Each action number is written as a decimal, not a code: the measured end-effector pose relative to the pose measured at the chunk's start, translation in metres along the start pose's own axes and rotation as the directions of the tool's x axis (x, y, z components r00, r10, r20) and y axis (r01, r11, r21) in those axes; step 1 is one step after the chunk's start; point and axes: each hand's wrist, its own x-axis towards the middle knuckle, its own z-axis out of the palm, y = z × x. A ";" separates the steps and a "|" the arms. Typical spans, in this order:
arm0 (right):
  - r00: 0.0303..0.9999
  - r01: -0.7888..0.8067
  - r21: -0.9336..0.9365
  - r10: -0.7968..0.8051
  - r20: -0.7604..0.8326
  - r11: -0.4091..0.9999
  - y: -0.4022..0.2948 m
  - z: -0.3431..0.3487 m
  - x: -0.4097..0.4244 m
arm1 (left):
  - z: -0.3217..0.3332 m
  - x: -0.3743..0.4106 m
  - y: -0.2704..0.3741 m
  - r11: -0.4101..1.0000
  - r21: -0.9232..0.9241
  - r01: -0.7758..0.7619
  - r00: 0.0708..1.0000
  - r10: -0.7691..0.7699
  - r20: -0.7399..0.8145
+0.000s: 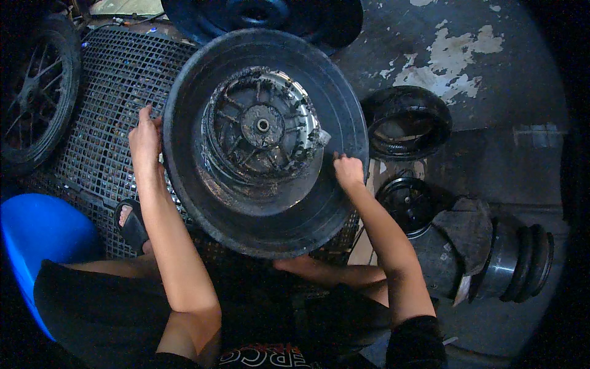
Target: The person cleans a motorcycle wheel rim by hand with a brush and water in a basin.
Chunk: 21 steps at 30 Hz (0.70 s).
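Note:
A large black round tub point(258, 237) stands before me, with dark, murky liquid point(302, 189) in its bottom. Lying in it is a spoked motorcycle wheel rim point(262, 113), its face coated in dark, wet grime and its edge partly shiny metal. A short pale piece point(325, 137), too unclear to name, sits at the wheel's right edge. My left hand point(145, 138) is at the tub's outer left side, its fingers partly hidden. Over the tub's right inner wall, my right hand point(349, 169) is curled; I cannot tell whether it holds anything.
Black plastic grating point(115, 92) lies under the tub. A spoked wheel with tyre point(30, 92) is at left, above a blue plastic object point(50, 226). Another dark tub point(313, 20) stands beyond. To the right are a loose tyre point(405, 122), a black wheel point(405, 203) and several rims point(500, 263).

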 end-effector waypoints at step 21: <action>0.951 -0.151 0.565 -0.038 0.308 0.811 -0.007 -0.036 -0.098 | -0.006 -0.031 0.019 0.990 0.071 -0.119 0.990 0.114 0.077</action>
